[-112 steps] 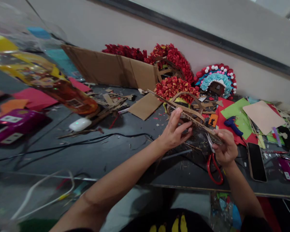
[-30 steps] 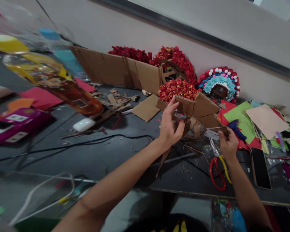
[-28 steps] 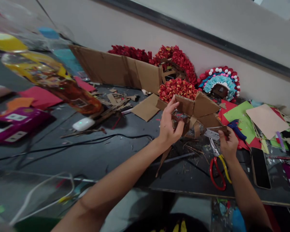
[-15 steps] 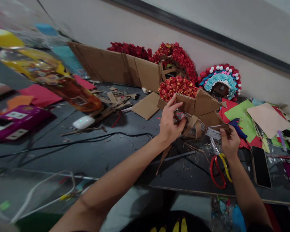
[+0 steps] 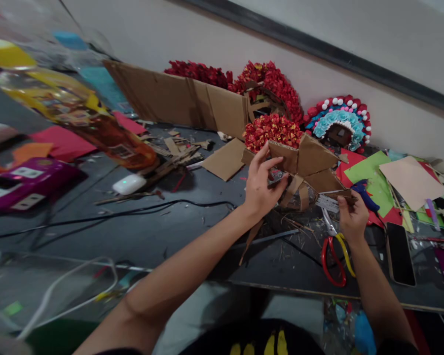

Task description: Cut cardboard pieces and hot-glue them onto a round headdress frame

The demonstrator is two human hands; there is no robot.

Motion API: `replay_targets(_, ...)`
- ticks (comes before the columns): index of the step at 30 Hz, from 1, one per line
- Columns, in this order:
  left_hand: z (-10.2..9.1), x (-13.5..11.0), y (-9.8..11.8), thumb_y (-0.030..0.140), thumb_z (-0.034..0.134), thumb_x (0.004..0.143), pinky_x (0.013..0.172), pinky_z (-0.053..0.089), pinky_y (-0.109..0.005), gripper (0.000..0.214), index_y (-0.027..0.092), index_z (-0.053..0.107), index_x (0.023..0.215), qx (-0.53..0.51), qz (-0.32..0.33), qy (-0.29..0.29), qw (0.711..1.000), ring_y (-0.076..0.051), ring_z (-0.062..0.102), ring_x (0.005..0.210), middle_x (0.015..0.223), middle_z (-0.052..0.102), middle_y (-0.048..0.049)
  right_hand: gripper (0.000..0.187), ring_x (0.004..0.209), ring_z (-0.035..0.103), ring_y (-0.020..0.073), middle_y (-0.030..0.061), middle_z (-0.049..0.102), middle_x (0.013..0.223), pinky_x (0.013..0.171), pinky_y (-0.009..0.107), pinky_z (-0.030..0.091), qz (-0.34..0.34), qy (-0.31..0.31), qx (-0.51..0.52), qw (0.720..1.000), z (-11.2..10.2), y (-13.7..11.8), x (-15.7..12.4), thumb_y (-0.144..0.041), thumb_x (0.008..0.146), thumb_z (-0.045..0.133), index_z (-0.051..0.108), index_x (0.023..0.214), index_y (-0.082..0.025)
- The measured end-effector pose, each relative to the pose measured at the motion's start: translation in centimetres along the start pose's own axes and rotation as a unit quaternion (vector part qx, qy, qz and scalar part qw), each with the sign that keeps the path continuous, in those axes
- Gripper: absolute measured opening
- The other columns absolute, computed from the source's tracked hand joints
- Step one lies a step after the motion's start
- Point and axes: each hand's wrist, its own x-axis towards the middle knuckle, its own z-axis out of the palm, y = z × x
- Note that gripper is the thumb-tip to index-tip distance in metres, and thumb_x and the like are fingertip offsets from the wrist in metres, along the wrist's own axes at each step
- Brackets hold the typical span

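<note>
Both hands hold a cut cardboard piece, brown and pointed, creased along several lines, above the dark table. My left hand curls its fingers round its left edge. At its lower right corner my right hand pinches the edge between thumb and fingers. A small clear printed strip lies beside the right fingers; I cannot tell whether they touch it. Scissors with one red and one yellow handle lie just below that hand. A blue glue gun rests to its right.
Cardboard scraps and a black cable are spread on the table. A drink bottle and a white earbud case stand left. A phone and coloured paper lie right. Red paper-covered pieces stand behind.
Hardly anything differs. The left fingers have shifted slightly on the cardboard piece, and the view has moved a little.
</note>
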Motion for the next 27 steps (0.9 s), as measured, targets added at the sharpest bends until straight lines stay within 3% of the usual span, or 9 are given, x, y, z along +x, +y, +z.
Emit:
replay_targets(4, -0.12, 0.28, 0.16, 0.027, 0.059, 0.083, 0.097, 0.047, -0.044, 0.029, 0.022, 0.052, 0.11, 0.01, 0.03, 0.013, 0.999, -0.026, 0.044, 0.127, 0.142, 0.038, -0.0105, 0.027, 0.073, 0.066, 0.0176, 0.0048, 0.071, 0.08, 0.069, 0.03, 0.053, 0.004, -0.006, -0.005, 1.0, -0.09, 0.11, -0.06, -0.041, 0.08, 0.061, 0.062, 0.095, -0.018)
replay_targets(8, -0.37, 0.47, 0.22, 0.021, 0.057, 0.082, 0.096, 0.046, -0.045, 0.011, 0.023, 0.062, 0.092, 0.044, 0.056, -0.014, 0.997, -0.028, 0.041, 0.13, 0.148, 0.031, -0.0042, 0.026, 0.073, 0.067, 0.0178, 0.0047, 0.071, 0.08, 0.068, 0.03, 0.054, -0.002, -0.005, -0.006, 1.0, -0.12, -0.06, 0.01, -0.04, 0.08, 0.061, 0.062, 0.094, -0.018)
replay_targets(13, -0.52, 0.48, -0.01, 0.015, 0.057, 0.078, 0.096, 0.044, -0.048, 0.013, 0.023, 0.067, 0.081, 0.065, 0.084, -0.045, 0.993, -0.032, 0.033, 0.134, 0.152, 0.024, 0.0008, 0.027, 0.068, 0.067, 0.0169, 0.0043, 0.071, 0.078, 0.064, 0.029, 0.054, -0.019, 0.015, -0.013, 1.0, 0.02, -0.24, 0.07, -0.041, 0.079, 0.061, 0.062, 0.093, -0.018)
replay_targets(21, -0.42, 0.48, -0.06, 0.011, 0.055, 0.077, 0.101, 0.039, -0.05, 0.02, 0.023, 0.068, 0.087, 0.041, 0.096, -0.046, 0.993, -0.033, 0.028, 0.137, 0.154, 0.02, 0.0011, 0.027, 0.07, 0.068, 0.0172, 0.0055, 0.072, 0.079, 0.066, 0.029, 0.054, -0.032, 0.01, -0.02, 0.999, 0.01, -0.05, -0.03, -0.04, 0.079, 0.062, 0.062, 0.093, -0.017)
replay_targets(27, -0.41, 0.48, -0.07, 0.014, 0.055, 0.077, 0.095, 0.044, -0.049, 0.019, 0.022, 0.068, 0.088, 0.087, 0.083, -0.073, 0.99, -0.034, 0.034, 0.134, 0.154, 0.019, -0.0014, 0.027, 0.069, 0.068, 0.0177, 0.0048, 0.072, 0.078, 0.066, 0.03, 0.055, -0.03, 0.003, -0.036, 0.999, 0.01, -0.3, -0.02, -0.042, 0.08, 0.06, 0.063, 0.091, -0.018)
